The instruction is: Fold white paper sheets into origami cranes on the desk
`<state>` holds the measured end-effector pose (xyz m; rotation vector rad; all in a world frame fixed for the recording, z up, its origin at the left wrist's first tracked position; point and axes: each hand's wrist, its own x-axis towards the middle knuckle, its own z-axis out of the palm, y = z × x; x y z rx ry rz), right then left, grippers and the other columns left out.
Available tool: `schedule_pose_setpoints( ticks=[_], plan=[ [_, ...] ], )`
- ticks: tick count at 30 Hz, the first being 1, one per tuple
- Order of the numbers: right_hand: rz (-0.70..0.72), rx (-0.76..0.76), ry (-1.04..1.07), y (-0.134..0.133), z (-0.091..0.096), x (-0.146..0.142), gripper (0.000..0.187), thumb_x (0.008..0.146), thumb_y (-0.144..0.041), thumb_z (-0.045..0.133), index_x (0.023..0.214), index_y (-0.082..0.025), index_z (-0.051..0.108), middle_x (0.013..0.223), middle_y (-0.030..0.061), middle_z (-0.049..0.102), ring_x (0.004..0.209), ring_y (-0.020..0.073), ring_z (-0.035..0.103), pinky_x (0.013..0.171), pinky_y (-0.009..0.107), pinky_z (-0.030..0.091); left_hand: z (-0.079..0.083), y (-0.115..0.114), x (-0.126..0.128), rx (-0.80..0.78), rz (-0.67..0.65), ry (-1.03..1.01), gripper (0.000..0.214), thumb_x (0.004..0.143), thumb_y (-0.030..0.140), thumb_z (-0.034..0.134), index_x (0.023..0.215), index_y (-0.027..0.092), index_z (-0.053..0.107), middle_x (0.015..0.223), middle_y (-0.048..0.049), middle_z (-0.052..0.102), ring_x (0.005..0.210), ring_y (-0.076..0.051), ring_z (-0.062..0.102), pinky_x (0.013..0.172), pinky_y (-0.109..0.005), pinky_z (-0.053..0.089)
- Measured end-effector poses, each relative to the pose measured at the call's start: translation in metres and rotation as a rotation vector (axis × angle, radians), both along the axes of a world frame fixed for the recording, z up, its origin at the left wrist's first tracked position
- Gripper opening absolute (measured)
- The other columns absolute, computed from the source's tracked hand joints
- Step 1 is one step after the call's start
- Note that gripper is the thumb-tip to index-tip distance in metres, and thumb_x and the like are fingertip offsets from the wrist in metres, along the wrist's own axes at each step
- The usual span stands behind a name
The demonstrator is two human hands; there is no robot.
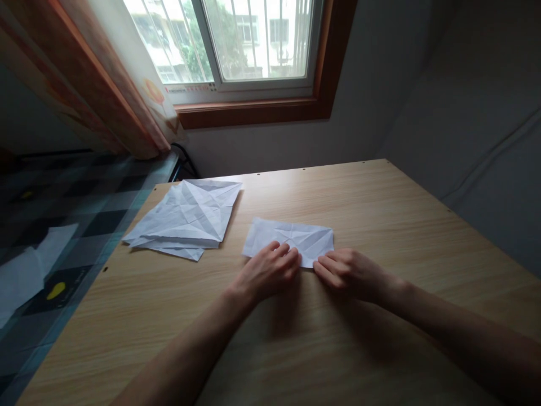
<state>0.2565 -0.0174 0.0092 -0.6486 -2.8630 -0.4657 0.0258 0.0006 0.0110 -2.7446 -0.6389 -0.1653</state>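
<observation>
A folded, creased sheet of white paper [291, 237] lies in the middle of the wooden table [380, 203]. My left hand [270, 270] rests on its near edge with the fingers curled and pressed down on the paper. My right hand [349, 273] sits close beside it at the paper's near right corner, its fingers bent and pinching the edge. The two hands almost touch each other over the near edge.
A loose stack of creased white sheets [186, 220] lies at the table's far left. Left of the table is a bed with a checked cover [76, 225] and white paper [25, 270] on it. A window and a curtain [127, 84] stand behind.
</observation>
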Motion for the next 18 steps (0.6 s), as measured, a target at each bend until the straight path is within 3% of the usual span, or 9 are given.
schedule_pose_setpoints(
  ticks=[3,5,9,13,18],
  plan=[
    [0.011,-0.036,0.141,0.001,-0.001,-0.003,0.018,0.091,-0.008,0.046,0.086,-0.014,0.062,0.067,0.0034,0.06,0.059,0.0164,0.05,0.054,0.03,0.034,-0.001,-0.003,-0.002,0.032,0.017,-0.035,0.015,0.092,0.009,0.045,0.086,0.014,0.058,0.08,-0.0059,0.06,0.071,-0.019,0.054,0.062,-0.033,0.04],
    [-0.004,-0.121,0.226,0.004,-0.001,-0.006,0.015,0.09,-0.015,0.051,0.1,-0.015,0.062,0.077,0.0051,0.064,0.068,0.018,0.055,0.062,0.03,0.041,-0.003,-0.003,-0.005,0.032,0.05,-0.085,0.016,0.091,0.009,0.045,0.081,0.015,0.056,0.077,-0.0051,0.058,0.068,-0.018,0.051,0.061,-0.032,0.038],
    [-0.064,-0.286,0.287,0.012,-0.006,-0.005,0.037,0.086,-0.024,0.06,0.122,-0.015,0.055,0.103,0.0113,0.068,0.092,0.023,0.06,0.078,0.034,0.049,-0.008,-0.001,-0.012,0.014,0.142,-0.207,0.018,0.088,0.009,0.046,0.074,0.017,0.054,0.073,-0.0035,0.057,0.066,-0.017,0.05,0.061,-0.031,0.037],
    [-0.118,-0.305,0.389,0.018,-0.014,0.0,0.02,0.091,-0.017,0.051,0.108,-0.016,0.062,0.096,0.0108,0.071,0.089,0.0218,0.064,0.078,0.033,0.051,-0.008,0.001,-0.014,-0.043,0.199,-0.258,0.015,0.084,0.013,0.049,0.072,0.017,0.055,0.074,-0.0038,0.059,0.07,-0.017,0.051,0.062,-0.03,0.038],
    [-0.305,-0.437,0.596,0.018,-0.014,0.0,0.015,0.092,-0.025,0.052,0.095,-0.018,0.065,0.085,0.0066,0.072,0.077,0.0194,0.065,0.07,0.029,0.049,-0.008,0.004,-0.012,-0.114,0.245,-0.327,0.026,0.094,0.026,0.045,0.074,0.017,0.059,0.074,-0.0045,0.061,0.071,-0.017,0.053,0.067,-0.03,0.043]
  ],
)
